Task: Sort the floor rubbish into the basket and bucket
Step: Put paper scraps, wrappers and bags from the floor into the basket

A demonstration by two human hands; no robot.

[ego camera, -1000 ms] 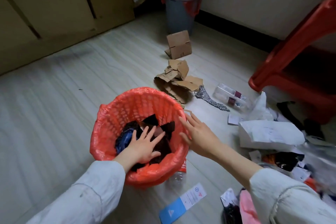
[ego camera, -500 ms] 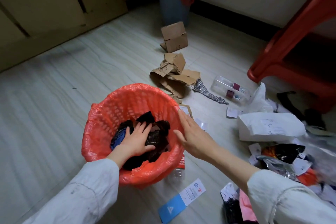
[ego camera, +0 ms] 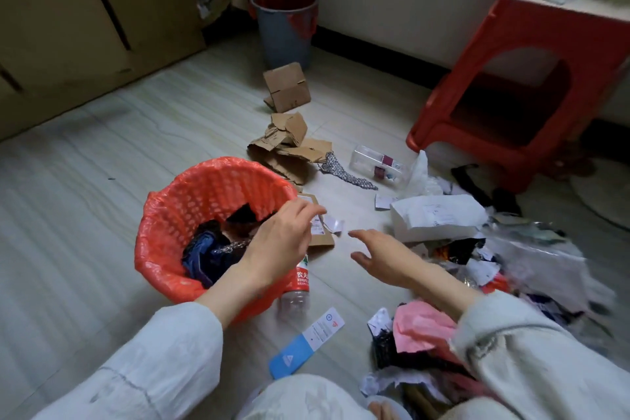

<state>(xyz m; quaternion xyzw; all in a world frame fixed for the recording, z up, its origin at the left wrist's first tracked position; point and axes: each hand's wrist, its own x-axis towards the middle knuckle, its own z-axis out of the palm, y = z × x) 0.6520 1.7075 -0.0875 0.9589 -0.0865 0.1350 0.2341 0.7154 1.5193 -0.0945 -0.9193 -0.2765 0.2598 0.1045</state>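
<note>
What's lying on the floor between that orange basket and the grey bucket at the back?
In the head view, torn cardboard pieces and a small cardboard box lie between the basket and the bucket.

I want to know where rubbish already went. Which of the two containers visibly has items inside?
The orange basket under the left hand; the grey bucket stands far off, contents unseen.

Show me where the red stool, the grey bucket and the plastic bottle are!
red stool (ego camera: 511, 54), head view, front leg
grey bucket (ego camera: 284, 34), head view, outer wall
plastic bottle (ego camera: 300, 278), head view, label
</note>
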